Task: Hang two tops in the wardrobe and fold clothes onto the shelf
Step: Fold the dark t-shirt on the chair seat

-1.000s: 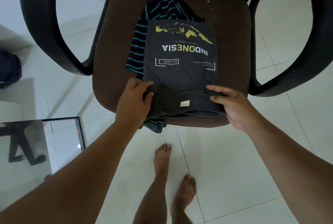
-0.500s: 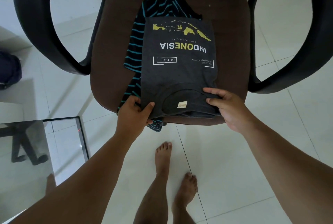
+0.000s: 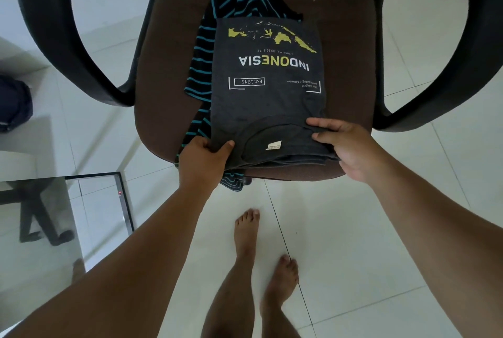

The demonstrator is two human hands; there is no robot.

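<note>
A brown chair (image 3: 168, 71) with black arms fills the top of the view, standing on a pale tiled floor (image 3: 353, 242). A glass tabletop (image 3: 40, 215) sits down at eight o'clock, and the person's bare feet (image 3: 261, 250) stand at six. On the seat lies a folded grey T-shirt (image 3: 266, 98) with "INDONESIA" printed upside down from here, its long axis running from twelve to six, the collar end at the seat's near edge. Under it, poking out at eleven and at seven, is a black shirt with teal stripes (image 3: 206, 65), loosely bunched.

Both hands are at the collar end of the grey T-shirt. The left hand (image 3: 202, 162) pinches the near left corner, thumb on top and fingers tucked under; whether it catches the striped shirt too I can't tell. The right hand (image 3: 345, 144) grips the near right corner, fingers curled over the top of the fold. The shirt stretches away from both hands toward twelve, each hand equally close to its own corner, so it looks ready to be lifted or folded away as one bundle.
</note>
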